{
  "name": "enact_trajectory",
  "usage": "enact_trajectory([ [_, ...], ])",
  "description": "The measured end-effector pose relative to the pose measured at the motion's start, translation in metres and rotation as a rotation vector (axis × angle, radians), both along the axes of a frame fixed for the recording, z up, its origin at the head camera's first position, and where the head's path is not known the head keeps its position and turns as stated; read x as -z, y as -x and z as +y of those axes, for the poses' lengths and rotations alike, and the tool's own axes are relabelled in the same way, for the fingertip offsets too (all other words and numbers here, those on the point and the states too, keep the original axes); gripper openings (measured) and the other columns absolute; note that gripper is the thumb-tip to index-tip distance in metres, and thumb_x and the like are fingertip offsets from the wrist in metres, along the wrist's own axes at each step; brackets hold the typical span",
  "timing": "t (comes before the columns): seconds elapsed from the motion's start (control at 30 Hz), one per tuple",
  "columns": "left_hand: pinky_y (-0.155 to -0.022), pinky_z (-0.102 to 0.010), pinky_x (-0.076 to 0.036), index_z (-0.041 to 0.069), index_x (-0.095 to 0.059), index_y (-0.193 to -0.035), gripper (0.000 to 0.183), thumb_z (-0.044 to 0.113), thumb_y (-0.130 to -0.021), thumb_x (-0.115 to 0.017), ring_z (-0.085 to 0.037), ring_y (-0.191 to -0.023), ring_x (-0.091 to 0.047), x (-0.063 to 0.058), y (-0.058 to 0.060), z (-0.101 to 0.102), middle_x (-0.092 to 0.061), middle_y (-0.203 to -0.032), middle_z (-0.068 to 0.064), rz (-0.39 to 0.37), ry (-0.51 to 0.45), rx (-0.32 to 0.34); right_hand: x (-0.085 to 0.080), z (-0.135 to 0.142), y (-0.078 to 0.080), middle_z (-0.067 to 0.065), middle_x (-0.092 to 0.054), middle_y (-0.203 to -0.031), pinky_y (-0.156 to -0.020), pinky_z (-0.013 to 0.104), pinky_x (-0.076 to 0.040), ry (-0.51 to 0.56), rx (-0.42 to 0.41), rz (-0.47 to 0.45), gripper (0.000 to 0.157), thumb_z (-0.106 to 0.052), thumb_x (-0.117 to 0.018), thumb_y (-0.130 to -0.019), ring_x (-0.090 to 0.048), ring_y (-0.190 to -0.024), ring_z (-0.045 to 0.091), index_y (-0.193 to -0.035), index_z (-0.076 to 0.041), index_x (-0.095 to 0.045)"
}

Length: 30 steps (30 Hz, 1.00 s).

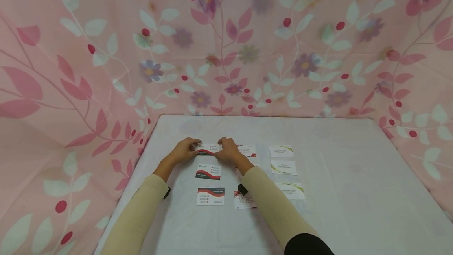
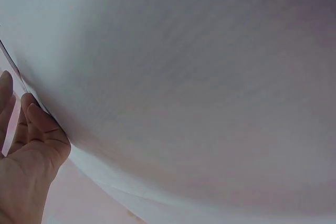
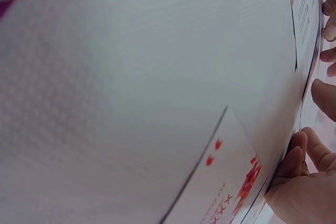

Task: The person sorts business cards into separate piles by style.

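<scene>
A business card (image 1: 208,149) with a dark green and red wave lies at the far end of the left column on the white-covered table. My left hand (image 1: 185,150) grips its left end, index finger by the upper corner and thumb by the lower one. At the opposite end my right hand (image 1: 228,151) holds it the same way, fingers curled. The left wrist view catches the left hand (image 2: 37,142) low at the table surface. In the right wrist view, the right hand (image 3: 304,182) appears at the edge, with the other hand's fingertips beyond it.
Two more green and red cards, the middle one (image 1: 208,172) and the near one (image 1: 210,196), lie below. Red-flowered cards (image 1: 247,150) form a second column, partly under my right arm. White cards with green curves (image 1: 281,151) make a third. A pink floral curtain (image 1: 226,50) hangs behind.
</scene>
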<state>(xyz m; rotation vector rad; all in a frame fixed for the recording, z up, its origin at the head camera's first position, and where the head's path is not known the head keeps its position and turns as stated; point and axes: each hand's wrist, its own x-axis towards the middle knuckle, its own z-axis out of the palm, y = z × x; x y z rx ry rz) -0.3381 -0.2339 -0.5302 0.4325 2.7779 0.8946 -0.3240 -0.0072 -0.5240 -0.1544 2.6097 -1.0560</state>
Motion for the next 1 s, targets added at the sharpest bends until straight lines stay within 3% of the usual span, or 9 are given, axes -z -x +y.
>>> enact_trajectory([
  [0.3,-0.092,-0.042,-0.046,0.01,-0.06,-0.133,0.042,0.01,-0.092,-0.068,-0.026,-0.102,-0.056,0.001,-0.006,-0.003,-0.059,-0.122,-0.013,0.003,-0.023,-0.039,0.007,0.003,0.005,0.01,-0.051,-0.13,-0.1,0.043,-0.047,0.013,-0.011,-0.031,0.069,-0.033,-0.073,-0.088,-0.053,-0.115,0.024,-0.145,-0.014,-0.04],
  [0.47,-0.093,-0.045,-0.047,0.007,-0.059,-0.134,0.046,0.016,-0.09,-0.071,-0.029,-0.106,-0.058,-0.002,-0.01,-0.001,-0.055,-0.132,-0.017,0.018,-0.037,-0.028,-0.002,0.006,0.001,0.01,-0.052,-0.13,-0.101,0.045,-0.046,0.013,-0.037,-0.035,0.073,-0.033,-0.073,-0.088,-0.053,-0.113,0.025,-0.148,-0.015,-0.035],
  [0.73,-0.091,-0.044,-0.05,0.01,-0.054,-0.139,0.063,0.031,-0.085,-0.078,-0.032,-0.112,-0.056,-0.013,-0.019,-0.002,-0.044,-0.147,-0.019,-0.026,-0.021,-0.022,-0.022,0.017,-0.009,0.014,-0.051,-0.133,-0.1,0.042,-0.047,0.017,-0.138,0.022,0.074,-0.023,-0.078,-0.086,-0.052,-0.106,0.024,-0.148,-0.011,-0.038],
  [1.0,-0.084,-0.04,-0.053,0.012,-0.053,-0.141,0.069,0.031,-0.081,-0.082,-0.03,-0.107,-0.057,-0.024,-0.034,0.002,-0.053,-0.136,-0.016,-0.023,-0.02,0.036,-0.022,0.024,-0.025,0.014,-0.049,-0.136,-0.094,0.039,-0.051,0.006,-0.168,0.073,0.069,-0.025,-0.079,-0.085,-0.056,-0.101,0.023,-0.144,-0.016,-0.044],
])
